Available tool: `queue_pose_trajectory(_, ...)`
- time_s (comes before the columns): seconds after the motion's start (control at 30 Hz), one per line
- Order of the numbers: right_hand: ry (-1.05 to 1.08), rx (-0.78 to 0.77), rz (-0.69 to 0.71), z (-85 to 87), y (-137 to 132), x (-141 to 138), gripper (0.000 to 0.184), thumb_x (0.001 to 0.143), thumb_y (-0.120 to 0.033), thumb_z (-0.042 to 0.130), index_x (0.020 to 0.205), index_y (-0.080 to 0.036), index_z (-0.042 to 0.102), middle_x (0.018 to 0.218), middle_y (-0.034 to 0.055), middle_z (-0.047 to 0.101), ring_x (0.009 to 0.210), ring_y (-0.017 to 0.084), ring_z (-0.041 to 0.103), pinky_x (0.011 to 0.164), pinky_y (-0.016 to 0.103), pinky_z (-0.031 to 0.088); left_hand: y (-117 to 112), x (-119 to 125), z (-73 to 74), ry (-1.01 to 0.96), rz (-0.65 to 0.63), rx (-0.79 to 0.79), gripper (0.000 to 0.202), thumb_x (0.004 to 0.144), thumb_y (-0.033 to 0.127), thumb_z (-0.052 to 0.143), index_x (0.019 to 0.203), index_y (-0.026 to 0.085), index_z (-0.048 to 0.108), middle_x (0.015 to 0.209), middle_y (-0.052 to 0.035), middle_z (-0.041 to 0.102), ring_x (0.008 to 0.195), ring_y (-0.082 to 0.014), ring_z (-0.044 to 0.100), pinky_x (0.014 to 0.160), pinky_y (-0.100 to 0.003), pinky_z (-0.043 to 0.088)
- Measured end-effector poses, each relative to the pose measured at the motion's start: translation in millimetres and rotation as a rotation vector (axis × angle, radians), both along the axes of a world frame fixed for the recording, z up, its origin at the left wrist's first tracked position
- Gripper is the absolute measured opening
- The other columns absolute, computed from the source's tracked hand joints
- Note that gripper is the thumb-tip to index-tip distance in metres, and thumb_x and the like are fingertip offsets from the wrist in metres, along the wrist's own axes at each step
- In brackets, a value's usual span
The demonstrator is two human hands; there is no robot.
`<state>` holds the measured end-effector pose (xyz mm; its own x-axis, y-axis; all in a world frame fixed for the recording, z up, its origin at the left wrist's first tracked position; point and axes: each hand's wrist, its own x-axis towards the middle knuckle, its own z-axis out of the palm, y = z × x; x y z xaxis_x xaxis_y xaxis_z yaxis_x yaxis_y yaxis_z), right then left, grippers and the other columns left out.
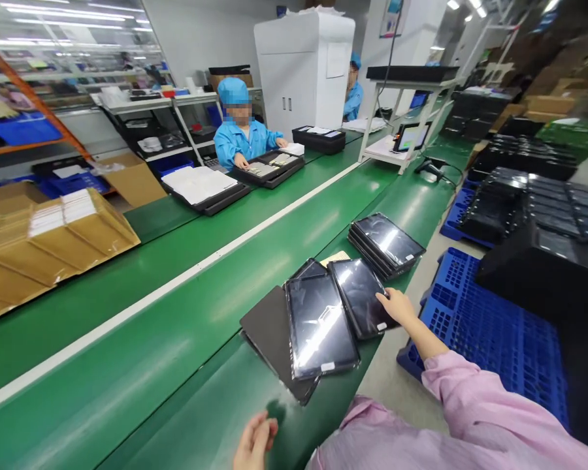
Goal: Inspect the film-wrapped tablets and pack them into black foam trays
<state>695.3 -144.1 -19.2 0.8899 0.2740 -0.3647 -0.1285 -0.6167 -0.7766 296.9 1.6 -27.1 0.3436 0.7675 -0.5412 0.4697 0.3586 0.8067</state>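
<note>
My right hand [396,307] grips the right edge of a dark-screened tablet [360,294] with a small white label near its corner. Beside it, a second tablet [321,323] lies face up, overlapping a dark flat panel [269,323]. Part of another tablet [310,269] shows behind, mostly covered. Farther back sits a stack of tablets [387,241], and a bit of yellowish material [336,258] pokes out near it. Low in the view, my left hand [255,438] hovers over the green bench with its fingers curled together, holding nothing that I can see.
A green conveyor [215,287] runs along the bench. Across it, a co-worker [245,134] in blue handles a black tray [269,171]. Blue pallets [485,346] and black stacks stand at my right. At left is a cardboard box [59,241]; a white stand [396,147] stands ahead.
</note>
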Motion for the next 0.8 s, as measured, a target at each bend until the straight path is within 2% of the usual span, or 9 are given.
queue_pose_trajectory(0.07, 0.137, 0.018, -0.011, -14.1, -4.0, 31.5, 0.026, 0.079, -0.036, 0.062, 0.094, -0.014, 0.066, 0.102, 0.0153, 0.068, 0.117, 0.031, 0.054, 0.099, 0.042, 0.040, 8.4, 60.9, 8.3, 0.049, 0.018, 0.043, 0.043, 0.071, 0.048, 0.055, 0.101, 0.017, 0.063, 0.103, -0.0113, 0.071, 0.101, -0.0280, 0.066, 0.084, -0.036, 0.053)
queue_pose_trajectory(0.13, 0.313, 0.071, 0.015, -25.9, -2.0, 46.3, 0.031, 0.080, -0.044, 0.061, 0.085, -0.014, 0.066, 0.086, 0.0127, 0.071, 0.095, 0.028, 0.065, 0.084, 0.038, 0.051, 18.1, 110.3, 18.5, 0.228, -0.056, 0.123, 0.050, 0.074, 0.044, 0.050, 0.112, 0.011, 0.057, 0.112, -0.0156, 0.067, 0.106, -0.0265, 0.064, 0.088, -0.034, 0.050)
queue_pose_trajectory(0.2, 0.479, 0.137, 0.047, -33.7, 1.4, 50.1, 0.037, 0.080, -0.049, 0.061, 0.081, -0.013, 0.067, 0.077, 0.0118, 0.071, 0.079, 0.025, 0.069, 0.071, 0.035, 0.055, 27.7, 144.1, 26.3, 0.406, -0.128, 0.161, 0.057, 0.074, 0.045, 0.050, 0.117, 0.007, 0.053, 0.110, -0.0184, 0.067, 0.104, -0.0286, 0.064, 0.089, -0.036, 0.048)
queue_pose_trajectory(0.27, 0.605, 0.193, 0.064, -38.2, 2.7, 49.6, 0.037, 0.081, -0.049, 0.060, 0.084, -0.012, 0.067, 0.076, 0.0121, 0.071, 0.073, 0.024, 0.070, 0.066, 0.034, 0.056, 35.1, 162.6, 29.8, 0.500, -0.143, 0.157, 0.063, 0.072, 0.050, 0.055, 0.117, 0.006, 0.052, 0.107, -0.0207, 0.067, 0.103, -0.0326, 0.064, 0.088, -0.039, 0.047)
queue_pose_trajectory(0.37, 0.712, 0.249, 0.067, -41.5, -0.6, 48.5, 0.034, 0.084, -0.046, 0.058, 0.090, -0.013, 0.067, 0.078, 0.0123, 0.072, 0.073, 0.024, 0.070, 0.065, 0.033, 0.056, 39.8, 173.0, 29.7, 0.564, -0.133, 0.155, 0.063, 0.065, 0.053, 0.064, 0.108, 0.007, 0.055, 0.111, -0.0252, 0.064, 0.108, -0.0367, 0.060, 0.087, -0.040, 0.045)
queue_pose_trajectory(0.43, 0.744, 0.270, 0.064, -42.7, -3.9, 48.7, 0.033, 0.083, -0.046, 0.059, 0.088, -0.014, 0.067, 0.076, 0.0121, 0.072, 0.071, 0.024, 0.070, 0.065, 0.033, 0.056, 39.3, 176.0, 29.1, 0.596, -0.125, 0.162, 0.059, 0.063, 0.051, 0.066, 0.103, 0.010, 0.055, 0.111, -0.0251, 0.064, 0.107, -0.0369, 0.061, 0.085, -0.039, 0.044)
queue_pose_trajectory(0.63, 0.777, 0.302, 0.090, -41.2, -1.7, 52.5, 0.031, 0.083, -0.046, 0.058, 0.078, -0.016, 0.066, 0.073, 0.0113, 0.072, 0.073, 0.027, 0.071, 0.069, 0.034, 0.057, 34.2, 180.8, 31.8, 0.596, -0.064, 0.157, 0.036, 0.062, 0.046, 0.067, 0.080, 0.019, 0.053, 0.090, -0.0137, 0.068, 0.089, -0.0318, 0.065, 0.072, -0.034, 0.043)
queue_pose_trajectory(0.8, 0.746, 0.296, 0.132, -37.3, 7.3, 60.2, 0.028, 0.078, -0.046, 0.063, 0.077, -0.018, 0.063, 0.069, 0.0107, 0.071, 0.077, 0.029, 0.071, 0.069, 0.037, 0.058, 27.1, 176.4, 29.3, 0.498, 0.055, 0.130, 0.036, 0.056, 0.043, 0.071, 0.072, 0.020, 0.048, 0.075, -0.0070, 0.064, 0.079, -0.0284, 0.063, 0.066, -0.032, 0.041)
